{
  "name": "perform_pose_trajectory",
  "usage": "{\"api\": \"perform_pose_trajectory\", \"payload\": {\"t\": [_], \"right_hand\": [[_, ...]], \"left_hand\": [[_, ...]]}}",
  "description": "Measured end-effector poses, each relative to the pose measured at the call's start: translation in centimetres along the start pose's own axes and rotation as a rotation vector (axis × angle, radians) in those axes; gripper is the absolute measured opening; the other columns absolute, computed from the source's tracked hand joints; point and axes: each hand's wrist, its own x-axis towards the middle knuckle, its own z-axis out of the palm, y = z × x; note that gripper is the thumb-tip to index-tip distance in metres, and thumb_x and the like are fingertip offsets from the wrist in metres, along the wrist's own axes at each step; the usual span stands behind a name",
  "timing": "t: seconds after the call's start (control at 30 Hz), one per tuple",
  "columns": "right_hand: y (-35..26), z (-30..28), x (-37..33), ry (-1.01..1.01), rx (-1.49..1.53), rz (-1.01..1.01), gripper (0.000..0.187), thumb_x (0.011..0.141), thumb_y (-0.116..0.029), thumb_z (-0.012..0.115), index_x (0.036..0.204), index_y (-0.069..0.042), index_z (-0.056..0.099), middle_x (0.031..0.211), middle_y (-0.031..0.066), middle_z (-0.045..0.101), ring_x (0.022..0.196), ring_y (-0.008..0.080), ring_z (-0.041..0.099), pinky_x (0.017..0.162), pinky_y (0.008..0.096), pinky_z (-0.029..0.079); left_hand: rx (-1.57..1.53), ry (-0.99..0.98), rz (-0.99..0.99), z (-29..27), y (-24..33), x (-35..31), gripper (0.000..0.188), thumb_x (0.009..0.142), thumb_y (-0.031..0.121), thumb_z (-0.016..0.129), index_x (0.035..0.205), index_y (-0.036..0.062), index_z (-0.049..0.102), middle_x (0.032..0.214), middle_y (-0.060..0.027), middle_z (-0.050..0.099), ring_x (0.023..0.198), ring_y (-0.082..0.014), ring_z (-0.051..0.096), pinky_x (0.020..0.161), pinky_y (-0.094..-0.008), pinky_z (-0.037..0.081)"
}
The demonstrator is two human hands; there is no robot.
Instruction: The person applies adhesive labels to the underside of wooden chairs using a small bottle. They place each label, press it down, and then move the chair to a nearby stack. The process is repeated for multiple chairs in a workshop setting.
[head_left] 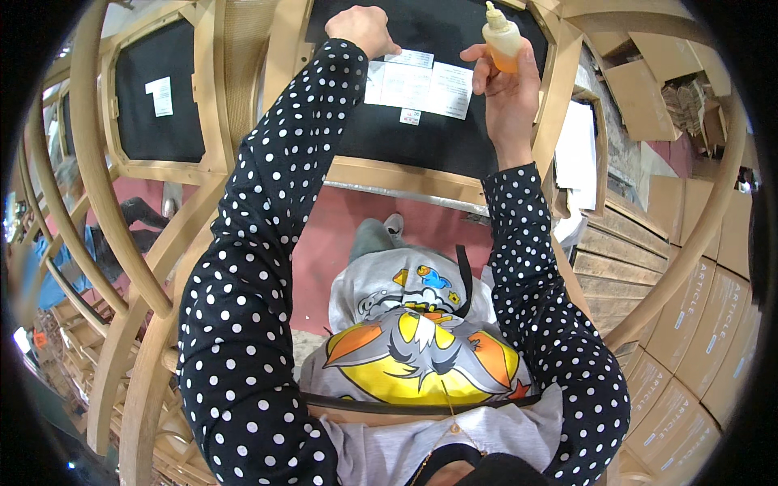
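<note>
My right hand [510,101] holds a small squeeze bottle [502,39] upright, its pale nozzle up and amber liquid in its lower part. My left hand [361,31] is closed, with its fingertips at the upper edge of the white printed labels [413,81]. Whatever lies inside those curled fingers is hidden. The labels sit on the black cloth underside [381,146] of an upturned wooden chair seat. Below them is a smaller white tag [410,117]. The seat's light wooden frame [405,176] runs round the cloth.
At the left, another upturned chair seat [158,89] carries a white label. Curved wooden chair parts [121,186] rise close by my left arm. Cardboard boxes [689,324] are stacked at the right, beside wooden slats [620,251]. A person's legs [142,219] show at the far left.
</note>
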Motion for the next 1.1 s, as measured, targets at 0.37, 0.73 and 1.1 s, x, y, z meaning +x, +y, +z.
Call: {"api": "perform_pose_trajectory", "payload": {"t": [0.37,0.73,1.1], "right_hand": [[-2.3,0.4,0.1,0.042,0.081,0.027,0.047,0.110,-0.047,0.034,0.116,-0.007,0.059,0.090,0.0126,0.071,0.062,0.0082,0.053,0.059,0.0221,0.042],[-3.0,0.6,0.3,0.052,0.119,0.010,0.047,0.110,-0.048,0.036,0.115,-0.007,0.059,0.088,0.0117,0.070,0.062,0.0079,0.054,0.060,0.0223,0.044],[-3.0,0.9,0.1,0.060,0.117,0.022,0.044,0.110,-0.045,0.036,0.116,-0.007,0.058,0.087,0.0109,0.070,0.063,0.0081,0.054,0.060,0.0223,0.044]], "left_hand": [[-0.191,0.146,0.040,0.8,-1.7,-0.8,0.045,0.069,0.051,0.089,0.080,0.0093,0.079,0.077,-0.0135,0.075,0.080,-0.0306,0.075,0.076,-0.0422,0.059],[-0.096,0.469,0.361,11.0,3.6,-10.2,0.089,0.095,0.053,0.060,0.157,-0.0043,0.030,0.168,-0.0203,0.024,0.157,-0.0299,0.022,0.122,-0.0676,0.005],[-0.179,0.429,0.479,11.5,4.4,-9.6,0.090,0.096,0.055,0.059,0.158,-0.0023,0.030,0.167,-0.0170,0.028,0.157,-0.0255,0.024,0.124,-0.0605,0.013]]}}
